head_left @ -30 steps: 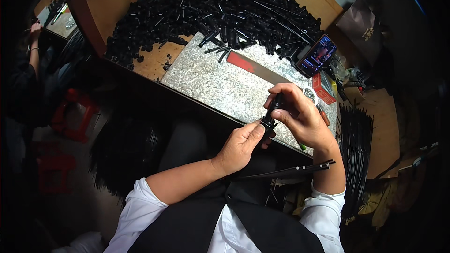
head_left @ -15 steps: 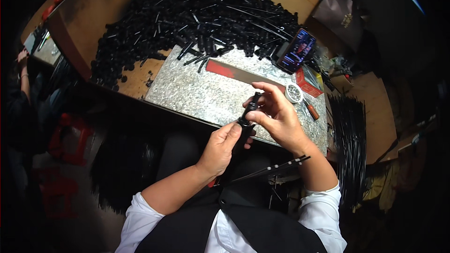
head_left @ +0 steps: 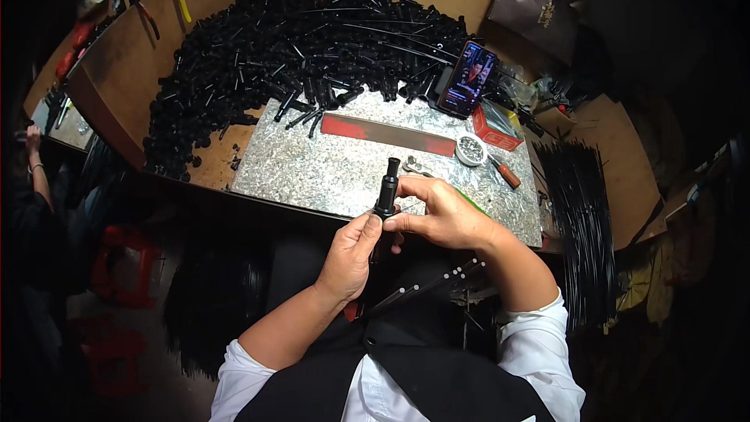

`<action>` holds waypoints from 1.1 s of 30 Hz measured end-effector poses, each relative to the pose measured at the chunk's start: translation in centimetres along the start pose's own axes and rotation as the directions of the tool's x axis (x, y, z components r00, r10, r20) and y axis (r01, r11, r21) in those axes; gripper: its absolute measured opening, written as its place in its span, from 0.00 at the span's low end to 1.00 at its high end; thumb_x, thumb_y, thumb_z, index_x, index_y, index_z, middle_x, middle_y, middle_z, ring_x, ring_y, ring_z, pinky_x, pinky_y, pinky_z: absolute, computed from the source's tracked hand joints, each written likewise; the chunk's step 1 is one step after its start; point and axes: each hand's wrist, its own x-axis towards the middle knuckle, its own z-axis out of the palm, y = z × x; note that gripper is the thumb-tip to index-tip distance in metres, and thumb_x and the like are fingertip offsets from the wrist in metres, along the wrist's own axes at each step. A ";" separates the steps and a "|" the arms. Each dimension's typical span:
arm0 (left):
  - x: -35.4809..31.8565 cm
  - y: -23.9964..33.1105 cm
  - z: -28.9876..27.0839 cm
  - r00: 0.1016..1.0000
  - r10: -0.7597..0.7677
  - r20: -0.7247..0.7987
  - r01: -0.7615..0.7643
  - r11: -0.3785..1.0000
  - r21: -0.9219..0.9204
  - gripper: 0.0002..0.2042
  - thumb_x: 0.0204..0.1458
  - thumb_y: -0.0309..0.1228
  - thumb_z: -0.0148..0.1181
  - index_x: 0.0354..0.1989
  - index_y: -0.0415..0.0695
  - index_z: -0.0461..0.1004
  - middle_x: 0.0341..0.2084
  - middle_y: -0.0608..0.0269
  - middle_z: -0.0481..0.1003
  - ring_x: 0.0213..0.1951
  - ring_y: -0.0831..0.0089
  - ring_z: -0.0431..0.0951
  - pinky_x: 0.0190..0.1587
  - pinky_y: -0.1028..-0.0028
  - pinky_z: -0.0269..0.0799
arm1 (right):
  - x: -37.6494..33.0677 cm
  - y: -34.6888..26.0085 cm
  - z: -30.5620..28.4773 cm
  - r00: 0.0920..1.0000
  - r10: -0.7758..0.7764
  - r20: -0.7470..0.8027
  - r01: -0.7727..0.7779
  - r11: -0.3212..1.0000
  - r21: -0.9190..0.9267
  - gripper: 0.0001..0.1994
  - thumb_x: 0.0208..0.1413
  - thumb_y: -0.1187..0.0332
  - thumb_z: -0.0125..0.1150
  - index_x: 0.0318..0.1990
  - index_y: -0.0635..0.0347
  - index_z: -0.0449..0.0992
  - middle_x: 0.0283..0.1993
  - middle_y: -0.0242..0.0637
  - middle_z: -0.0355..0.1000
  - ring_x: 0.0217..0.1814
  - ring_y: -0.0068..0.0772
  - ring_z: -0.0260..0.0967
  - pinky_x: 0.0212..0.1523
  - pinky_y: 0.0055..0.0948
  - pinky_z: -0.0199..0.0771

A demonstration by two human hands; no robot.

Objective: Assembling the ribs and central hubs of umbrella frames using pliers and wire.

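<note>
Head view, both hands [head_left: 398, 238] gripping black tube [head_left: 387, 184], lower end hidden

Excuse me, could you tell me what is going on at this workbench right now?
A person seated at a wooden workbench holds a small black tubular part upright in both hands: the left hand grips its lower end, the right hand pinches its middle. In front lies a speckled stone slab, and beyond it a big heap of similar black parts. A phone leans by the heap, with a small white dish and a red-handled screwdriver nearby.
</note>
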 end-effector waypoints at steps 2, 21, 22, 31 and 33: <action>0.0 0.0 0.0 1.000 -0.011 0.013 0.011 1.000 0.001 0.16 0.65 0.38 0.40 0.42 0.37 0.71 0.34 0.63 0.72 0.37 0.77 0.71 0.40 0.75 0.69 | 0.3 -0.4 -0.5 0.999 0.041 0.028 -0.042 0.999 0.014 0.09 0.50 0.72 0.65 0.33 0.66 0.71 0.31 0.39 0.71 0.27 0.25 0.74 0.27 0.24 0.72; -0.2 1.8 -0.1 0.999 -0.021 -0.045 0.020 1.000 -0.019 0.18 0.64 0.36 0.41 0.56 0.36 0.63 0.41 0.61 0.72 0.42 0.74 0.75 0.42 0.75 0.73 | -2.6 2.0 5.8 0.861 0.507 -0.041 -0.365 0.672 0.644 0.12 0.55 0.63 0.63 0.33 0.62 0.69 0.19 0.27 0.65 0.14 0.16 0.60 0.15 0.17 0.59; -0.2 1.9 -0.1 0.998 -0.066 -0.003 0.066 0.992 -0.106 0.19 0.64 0.36 0.41 0.57 0.36 0.62 0.41 0.60 0.72 0.39 0.73 0.76 0.38 0.74 0.75 | -2.8 2.3 6.3 0.872 0.486 -0.056 -0.336 0.679 0.653 0.12 0.56 0.63 0.61 0.31 0.62 0.69 0.19 0.27 0.66 0.14 0.16 0.61 0.15 0.17 0.60; 0.0 2.4 -1.3 0.987 -0.159 0.030 0.162 0.963 -0.218 0.20 0.61 0.35 0.47 0.56 0.32 0.62 0.39 0.55 0.74 0.32 0.66 0.80 0.28 0.67 0.81 | -2.8 1.7 7.6 0.907 0.384 -0.174 -0.188 0.737 0.649 0.11 0.59 0.64 0.57 0.31 0.64 0.74 0.23 0.27 0.68 0.17 0.15 0.64 0.16 0.16 0.64; 0.1 2.1 -1.8 0.990 -0.131 0.061 0.142 0.956 -0.258 0.19 0.61 0.34 0.47 0.55 0.33 0.63 0.41 0.53 0.73 0.35 0.65 0.79 0.28 0.67 0.81 | -2.6 1.3 7.3 0.908 0.386 -0.160 -0.200 0.738 0.644 0.11 0.60 0.65 0.56 0.30 0.64 0.73 0.23 0.28 0.69 0.18 0.16 0.66 0.18 0.16 0.66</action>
